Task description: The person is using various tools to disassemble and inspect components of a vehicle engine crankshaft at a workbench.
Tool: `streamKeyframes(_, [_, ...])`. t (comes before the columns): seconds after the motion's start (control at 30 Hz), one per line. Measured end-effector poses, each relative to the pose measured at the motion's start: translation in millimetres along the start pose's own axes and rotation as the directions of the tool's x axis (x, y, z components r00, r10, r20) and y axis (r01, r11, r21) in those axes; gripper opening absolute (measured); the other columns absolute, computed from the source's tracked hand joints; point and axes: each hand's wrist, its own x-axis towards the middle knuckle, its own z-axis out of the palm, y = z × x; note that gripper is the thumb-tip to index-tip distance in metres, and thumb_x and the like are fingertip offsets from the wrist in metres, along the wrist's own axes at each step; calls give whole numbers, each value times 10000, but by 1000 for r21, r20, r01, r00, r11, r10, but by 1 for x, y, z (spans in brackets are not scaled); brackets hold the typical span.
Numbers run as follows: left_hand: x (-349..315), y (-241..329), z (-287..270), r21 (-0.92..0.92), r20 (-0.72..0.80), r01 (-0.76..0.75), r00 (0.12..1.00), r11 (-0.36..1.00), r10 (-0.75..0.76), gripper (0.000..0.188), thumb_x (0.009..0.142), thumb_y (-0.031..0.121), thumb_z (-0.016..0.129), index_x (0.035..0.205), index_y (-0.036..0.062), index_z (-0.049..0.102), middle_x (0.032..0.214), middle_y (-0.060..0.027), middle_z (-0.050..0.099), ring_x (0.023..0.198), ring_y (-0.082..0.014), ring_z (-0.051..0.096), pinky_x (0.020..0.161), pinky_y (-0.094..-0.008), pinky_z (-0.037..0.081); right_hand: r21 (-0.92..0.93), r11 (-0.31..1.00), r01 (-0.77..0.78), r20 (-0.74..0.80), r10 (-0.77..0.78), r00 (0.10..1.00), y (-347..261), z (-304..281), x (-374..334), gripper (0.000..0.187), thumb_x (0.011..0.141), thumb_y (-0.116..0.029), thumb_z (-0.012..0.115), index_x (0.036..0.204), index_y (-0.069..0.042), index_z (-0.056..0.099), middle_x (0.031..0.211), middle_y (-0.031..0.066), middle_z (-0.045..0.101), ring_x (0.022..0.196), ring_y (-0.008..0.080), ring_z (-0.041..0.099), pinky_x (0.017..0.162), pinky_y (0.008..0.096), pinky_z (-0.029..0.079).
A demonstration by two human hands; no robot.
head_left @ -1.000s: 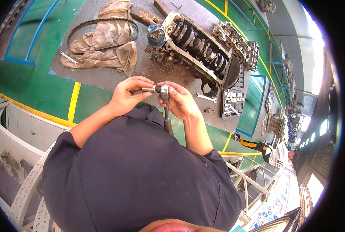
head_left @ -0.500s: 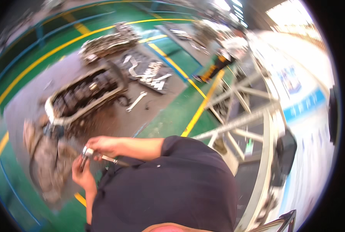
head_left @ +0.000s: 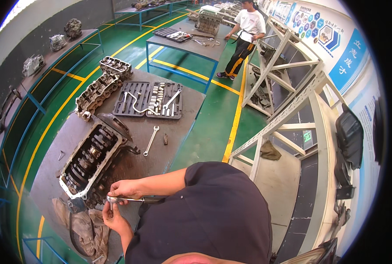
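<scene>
Both of my hands are together at the near edge of the workbench, on a shiny ratchet wrench (head_left: 136,200) with its handle pointing right toward my dark shirt. My right hand (head_left: 126,189) is closed around it near the head. From below, my left hand (head_left: 117,221) pinches at the head end; a short socket-like piece there is mostly hidden by the fingers. Just beyond the hands lies an open engine block (head_left: 90,154), its crankshaft area facing up. A combination wrench (head_left: 151,141) and a small dark metal piece (head_left: 165,139) lie to its right.
An open socket set case (head_left: 130,99) and a cylinder head (head_left: 97,92) sit farther back on the bench. Crumpled cloth (head_left: 88,231) lies at the near left. White metal racks (head_left: 288,127) stand at my right. A person (head_left: 248,33) stands by another workbench (head_left: 191,48).
My view has turned and steadied, so the bench and block appear sharper and shifted. Both hands still hold the ratchet wrench, now closer to the engine block in the picture.
</scene>
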Motion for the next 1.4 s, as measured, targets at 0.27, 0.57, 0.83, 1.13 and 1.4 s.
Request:
streamKeyframes(0.27, [19, -21, 41, 157, 119, 348, 923, 924, -367, 383, 1014, 415, 374, 992, 61, 520, 695, 12, 496, 585, -78, 465, 531, -224, 393, -253, 953, 166, 45, -159, 986, -29, -45, -23, 251, 1002, -309, 460, 1051, -65, 494, 876, 53, 617, 700, 124, 615, 591, 277, 504])
streamKeyframes(0.57, [18, -31, 41, -344, 154, 677, 724, 651, -672, 465, 980, 520, 408, 727, 131, 382, 546, 58, 273, 456, -66, 221, 434, -240, 169, -574, 808, -136, 125, 250, 960, -13, -82, -2, 306, 1008, -334, 456, 1089, -46, 522, 656, -11, 499, 477, 69, 444, 417, 225, 362])
streamKeyframes(0.83, [13, -70, -35, -559, -99, 594, 646, 579, -757, 430, 987, 514, 361, 1111, 132, 514, 743, -51, 603, 583, -138, 537, 548, -275, 438, -788, 604, 117, 69, -103, 992, -28, -39, 79, 332, 1000, -313, 478, 927, -7, 585, 599, 11, 490, 476, 98, 451, 438, 264, 360])
streamKeyframes(1.13, [-39, -125, -168, -579, -224, 620, 503, 530, -834, 110, 933, 208, 539, 993, 124, 579, 737, -12, 591, 593, -103, 553, 531, -240, 456, -993, 3, 120, 102, -503, 858, -39, 64, 229, 294, 961, -269, 498, 964, 25, 512, 838, 290, 621, 837, 472, 595, 726, 520, 461])
streamKeyframes(1.4, [-31, -145, -264, -473, -201, 654, 573, 591, -794, 102, 938, 158, 496, 999, 117, 566, 769, 5, 580, 629, -79, 534, 549, -218, 435, -960, -229, -164, -21, -521, 853, -7, 113, 251, 287, 977, -247, 454, 932, 32, 502, 779, 256, 641, 741, 424, 635, 652, 486, 503])
